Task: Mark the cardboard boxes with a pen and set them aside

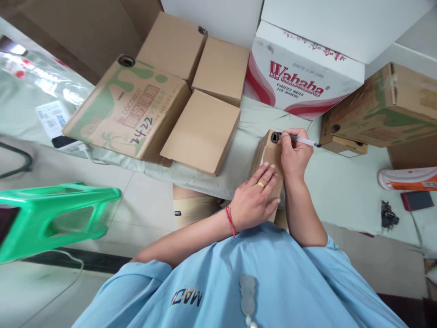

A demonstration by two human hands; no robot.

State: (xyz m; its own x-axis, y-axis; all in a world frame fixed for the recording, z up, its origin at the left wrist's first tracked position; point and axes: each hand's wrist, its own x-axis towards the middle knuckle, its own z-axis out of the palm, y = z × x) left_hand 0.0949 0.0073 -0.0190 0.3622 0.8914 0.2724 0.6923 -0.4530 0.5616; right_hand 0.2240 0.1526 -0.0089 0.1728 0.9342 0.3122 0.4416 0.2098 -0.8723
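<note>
- The small carton (273, 156) is made of matt cardboard.
- The pen (305, 141) is made of smooth plastic.
- The bench (344, 191) is covered in creased cloth.
- The stool (64, 197) is moulded in glossy plastic.

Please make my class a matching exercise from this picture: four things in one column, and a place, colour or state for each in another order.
Column 1
1. Pen
2. Left hand
3. Stool
4. Wahaha box

Column 2
A. bright green
B. laid on a cardboard box
C. white with red lettering
D. held in the right hand

Right pairs: 1-D, 2-B, 3-A, 4-C
</note>
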